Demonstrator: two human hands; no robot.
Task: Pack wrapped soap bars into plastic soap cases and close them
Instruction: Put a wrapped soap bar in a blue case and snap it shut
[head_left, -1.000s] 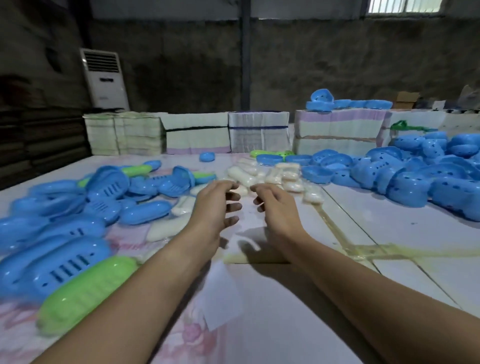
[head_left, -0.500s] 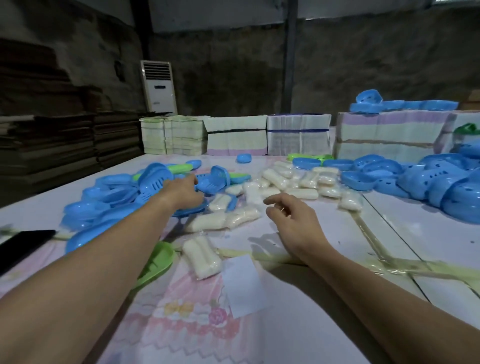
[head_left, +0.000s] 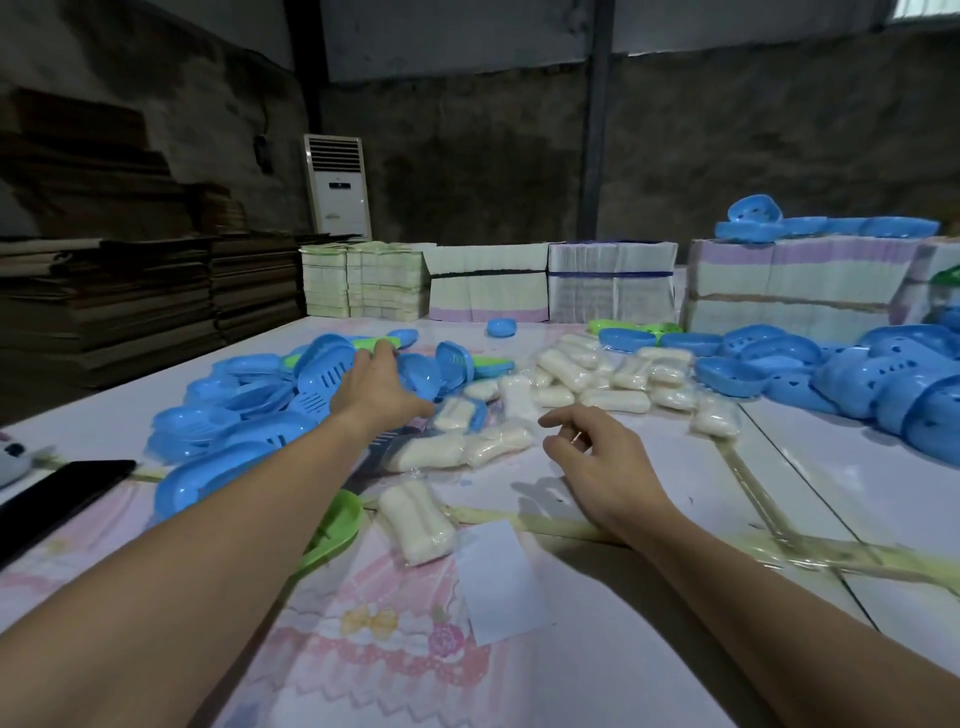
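Note:
A heap of blue soap cases (head_left: 249, 410) lies on the left of the table, and my left hand (head_left: 376, 387) reaches into its far side. Its fingers rest on a blue case half (head_left: 418, 374); whether they grip it is hidden. Wrapped white soap bars (head_left: 587, 374) are scattered across the middle. Two more bars (head_left: 457, 447) lie between my hands, and one bar (head_left: 415, 519) lies nearest me. My right hand (head_left: 597, 462) hovers just right of these bars, fingers loosely apart and holding nothing. A green case half (head_left: 335, 525) lies partly under my left forearm.
More blue cases (head_left: 883, 374) are piled at the right. Bundled stacks of flat printed cartons (head_left: 613, 280) line the table's far edge. A black phone (head_left: 57, 493) lies at the left edge and a white paper slip (head_left: 498, 582) lies near me. Flat cardboard stacks (head_left: 104, 296) stand beyond the left side.
My hands were together at the centre; my left hand has since stretched out to the left into the blue case heap. My right hand stayed near the middle. The view turned left.

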